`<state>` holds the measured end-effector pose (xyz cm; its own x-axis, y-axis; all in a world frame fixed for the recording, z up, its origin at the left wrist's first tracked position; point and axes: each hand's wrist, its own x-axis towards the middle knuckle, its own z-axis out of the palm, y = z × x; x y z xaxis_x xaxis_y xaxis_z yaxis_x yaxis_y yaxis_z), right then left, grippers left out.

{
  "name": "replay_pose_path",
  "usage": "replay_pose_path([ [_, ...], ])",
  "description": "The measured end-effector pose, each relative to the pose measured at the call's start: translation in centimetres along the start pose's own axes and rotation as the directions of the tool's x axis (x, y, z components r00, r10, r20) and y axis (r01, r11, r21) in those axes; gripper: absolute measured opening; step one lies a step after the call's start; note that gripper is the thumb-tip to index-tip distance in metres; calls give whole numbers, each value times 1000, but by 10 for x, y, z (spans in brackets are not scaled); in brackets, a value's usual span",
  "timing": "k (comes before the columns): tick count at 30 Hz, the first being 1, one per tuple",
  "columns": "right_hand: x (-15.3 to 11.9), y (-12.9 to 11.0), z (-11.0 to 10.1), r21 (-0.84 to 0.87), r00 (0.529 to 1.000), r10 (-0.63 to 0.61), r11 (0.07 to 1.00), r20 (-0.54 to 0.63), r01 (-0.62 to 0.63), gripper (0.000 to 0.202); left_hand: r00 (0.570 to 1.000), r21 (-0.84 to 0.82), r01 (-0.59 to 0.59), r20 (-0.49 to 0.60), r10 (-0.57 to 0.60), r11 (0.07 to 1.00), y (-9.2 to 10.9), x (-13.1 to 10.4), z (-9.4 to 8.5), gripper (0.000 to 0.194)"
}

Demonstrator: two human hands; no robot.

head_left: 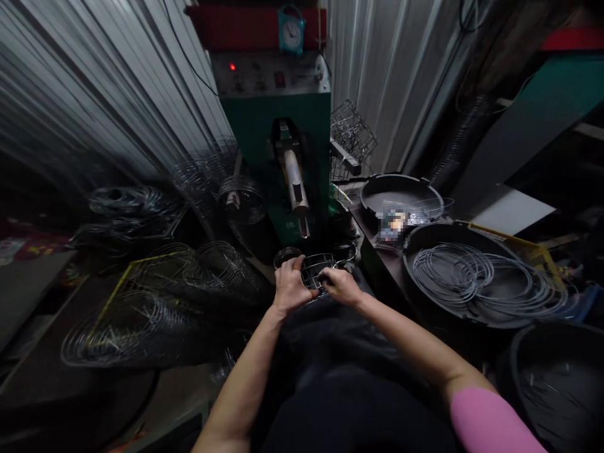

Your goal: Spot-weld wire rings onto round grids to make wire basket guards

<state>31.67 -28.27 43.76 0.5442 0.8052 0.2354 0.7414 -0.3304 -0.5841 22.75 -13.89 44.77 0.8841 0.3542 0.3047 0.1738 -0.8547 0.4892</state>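
In front of my body is a small round wire basket (319, 259) of thin metal rods, partly covered by my fingers. My left hand (290, 288) grips its left side, with the thumb stretched along the near side. At the right side my right hand (340, 286) is closed, its curled fingers against the rods; whether it also pinches a loose wire is hidden. Just beyond the basket, the pointed metal tip (303, 226) of a green machine (250, 126) hangs down, apart from it.
On the right, a black round tray (410, 270) holds several wire rings (453, 274), with another round tray (401, 179) behind it. A dark tub (519, 352) stands nearer. Stacks of wire rings (141, 314) lie left. Wire frames (353, 129) hang beside the machine.
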Motion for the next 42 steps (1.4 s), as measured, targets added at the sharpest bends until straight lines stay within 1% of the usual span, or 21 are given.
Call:
replay_pose_path([
  [3, 0, 10, -5, 95, 989, -120, 989, 90, 111, 23, 1000, -27, 28, 13, -28, 999, -5, 1, 0, 88],
  [6, 4, 14, -15, 75, 966, -193, 980, 172, 183, 29, 999, -85, 51, 15, -50, 995, -9, 3, 2, 90],
  [8, 8, 15, -18, 57, 955, -220, 975, 199, 213, 35, 999, -133, 52, -1, -52, 990, -11, 5, 3, 91],
  [9, 9, 16, -18, 52, 953, -226, 974, 204, 220, 35, 999, -154, 49, -10, -51, 987, -12, 6, 4, 89],
  [14, 17, 24, -8, 62, 954, -248, 969, 168, 241, 26, 999, -188, 15, -28, -20, 982, -16, 13, 8, 65],
  [16, 20, 27, -4, 64, 956, -255, 967, 146, 248, 23, 1000, -183, 11, -26, -16, 983, -19, 16, 10, 60],
  [20, 25, 30, -1, 61, 958, -262, 965, 113, 257, 21, 1000, -191, 12, -24, -17, 982, -23, 23, 10, 60],
  [25, 31, 31, 2, 42, 951, -301, 953, 68, 299, 19, 999, -213, -9, -43, 0, 977, -29, 29, 8, 58],
  [32, 40, 28, 4, 39, 952, -302, 953, 50, 300, 21, 999, -213, -33, -40, 25, 976, -38, 37, 4, 56],
  [35, 50, 25, -1, 43, 954, -297, 954, 43, 296, 22, 999, -218, -29, -48, 19, 975, -39, 46, 0, 55],
  [38, 64, 24, -6, 32, 957, -288, 958, 39, 287, 18, 998, -212, -24, -58, 12, 977, -40, 59, -4, 55],
  [42, 80, 26, -9, 42, 959, -282, 959, 34, 281, 16, 1000, -196, 1, -29, -6, 981, -44, 74, -3, 54],
])
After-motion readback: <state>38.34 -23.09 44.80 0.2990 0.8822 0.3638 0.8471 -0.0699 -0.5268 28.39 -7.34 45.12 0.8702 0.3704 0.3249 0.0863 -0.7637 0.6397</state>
